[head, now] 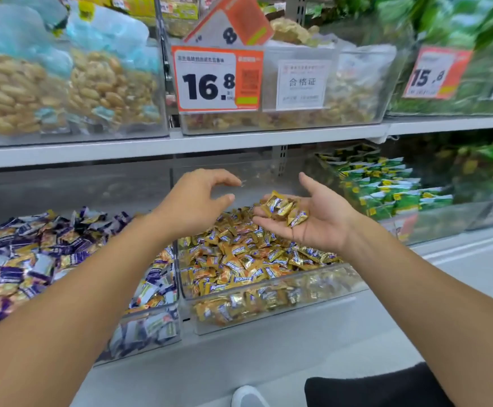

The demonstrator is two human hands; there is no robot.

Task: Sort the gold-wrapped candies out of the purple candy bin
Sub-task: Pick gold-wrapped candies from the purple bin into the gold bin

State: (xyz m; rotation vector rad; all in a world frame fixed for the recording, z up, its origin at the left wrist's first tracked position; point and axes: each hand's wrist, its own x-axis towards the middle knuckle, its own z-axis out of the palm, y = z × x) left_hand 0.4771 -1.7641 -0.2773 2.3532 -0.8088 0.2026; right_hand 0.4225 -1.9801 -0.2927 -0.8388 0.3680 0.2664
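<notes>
On the left sits the purple candy bin (63, 259), with some gold ones mixed in. The left hand (198, 201) hangs above, fingers loosely bent, holding nothing. Next comes the gold candy bin (268, 292). Over it, the right hand (318, 218) is flat and open, palm up, carrying a little pile of gold candies (284, 208).

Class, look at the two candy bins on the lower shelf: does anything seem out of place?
Yes. Gold-wrapped candies lie mixed among the purple wrappers in the purple candy bin, though the gold candy bin sits just right of it.
</notes>
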